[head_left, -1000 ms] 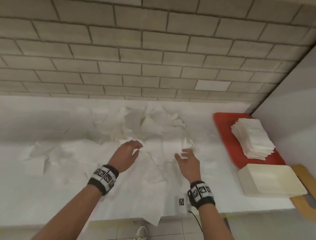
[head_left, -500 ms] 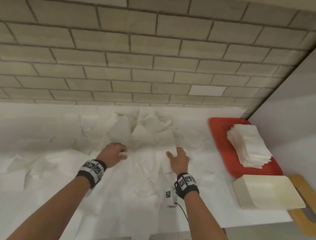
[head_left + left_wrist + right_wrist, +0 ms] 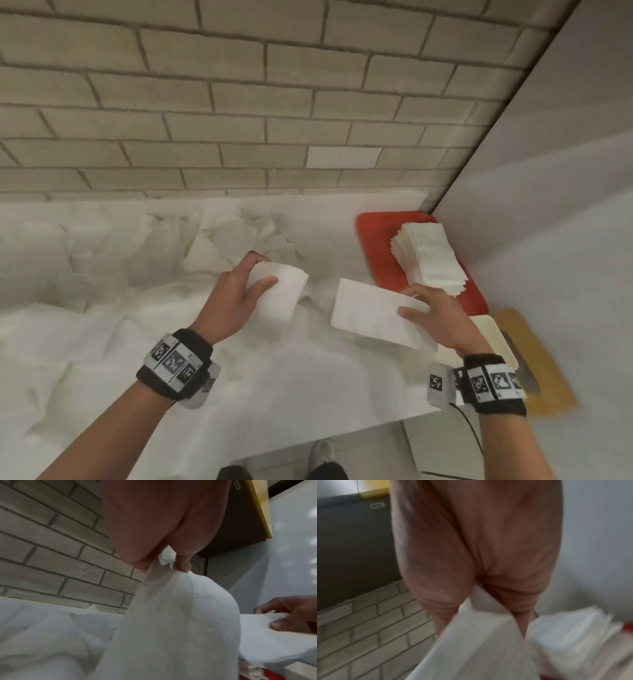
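Note:
My left hand [image 3: 255, 279] grips a folded white napkin [image 3: 282, 294] above the loose pile, thumb on top and fingers behind it. From the left wrist view that napkin [image 3: 180, 622] hangs from the pinching fingers [image 3: 184, 564]. My right hand [image 3: 423, 310] pinches a second, flat folded napkin [image 3: 370, 313] by its right end, just left of the red tray [image 3: 375, 246]. Close up, the right wrist view shows this napkin [image 3: 479, 642] blurred under the palm. A neat stack of folded napkins [image 3: 428, 260] lies on the tray.
Many loose white napkins [image 3: 137, 274] cover the white counter up to the brick wall [image 3: 239, 102]. A cream rectangular container [image 3: 493, 339] and a yellow board [image 3: 534, 359] sit at the right front, against a white side wall [image 3: 548, 205]. My shoes show below the counter edge.
Both hands reached into the pile and each came up holding a folded napkin. The right hand has moved right toward the red tray; the view shifted closer.

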Action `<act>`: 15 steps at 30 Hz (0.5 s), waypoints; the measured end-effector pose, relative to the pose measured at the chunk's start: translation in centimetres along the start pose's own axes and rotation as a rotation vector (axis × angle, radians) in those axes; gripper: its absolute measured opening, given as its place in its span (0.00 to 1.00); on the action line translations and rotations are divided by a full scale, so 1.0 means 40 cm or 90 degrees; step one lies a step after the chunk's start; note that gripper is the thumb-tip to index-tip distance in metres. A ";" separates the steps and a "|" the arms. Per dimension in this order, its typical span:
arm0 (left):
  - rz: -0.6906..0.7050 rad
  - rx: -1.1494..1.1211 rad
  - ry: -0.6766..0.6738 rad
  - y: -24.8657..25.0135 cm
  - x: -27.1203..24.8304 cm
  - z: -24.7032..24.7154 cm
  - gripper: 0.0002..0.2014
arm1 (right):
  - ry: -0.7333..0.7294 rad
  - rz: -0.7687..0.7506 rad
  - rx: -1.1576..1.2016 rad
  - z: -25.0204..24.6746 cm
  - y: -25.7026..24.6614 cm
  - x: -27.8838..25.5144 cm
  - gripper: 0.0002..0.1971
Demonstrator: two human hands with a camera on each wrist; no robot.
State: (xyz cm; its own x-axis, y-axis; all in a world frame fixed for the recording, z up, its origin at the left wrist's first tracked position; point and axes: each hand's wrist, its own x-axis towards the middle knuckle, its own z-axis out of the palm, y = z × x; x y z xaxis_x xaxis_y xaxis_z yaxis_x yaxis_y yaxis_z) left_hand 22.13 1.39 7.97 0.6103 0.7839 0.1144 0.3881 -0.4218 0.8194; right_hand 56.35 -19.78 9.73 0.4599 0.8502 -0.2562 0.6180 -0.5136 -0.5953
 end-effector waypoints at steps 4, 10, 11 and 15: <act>0.011 -0.021 -0.088 0.077 0.034 0.141 0.07 | -0.072 0.091 -0.201 -0.165 0.179 -0.021 0.14; 0.076 -0.028 -0.202 0.222 0.085 0.345 0.07 | -0.158 0.144 -0.357 -0.162 0.328 0.022 0.25; 0.090 -0.026 -0.219 0.241 0.094 0.374 0.07 | -0.165 0.139 -0.343 -0.144 0.343 0.028 0.26; 0.116 0.002 -0.292 0.305 0.123 0.475 0.06 | -0.089 0.083 -0.316 -0.143 0.370 0.005 0.26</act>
State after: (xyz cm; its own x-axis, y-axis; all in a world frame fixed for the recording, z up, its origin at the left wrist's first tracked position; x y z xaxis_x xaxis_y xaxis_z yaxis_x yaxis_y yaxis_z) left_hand 42.99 -8.58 7.87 0.9093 0.4161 -0.0032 0.2479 -0.5356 0.8072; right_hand 69.24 -27.86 5.25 0.4839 0.7659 -0.4233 0.8047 -0.5796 -0.1288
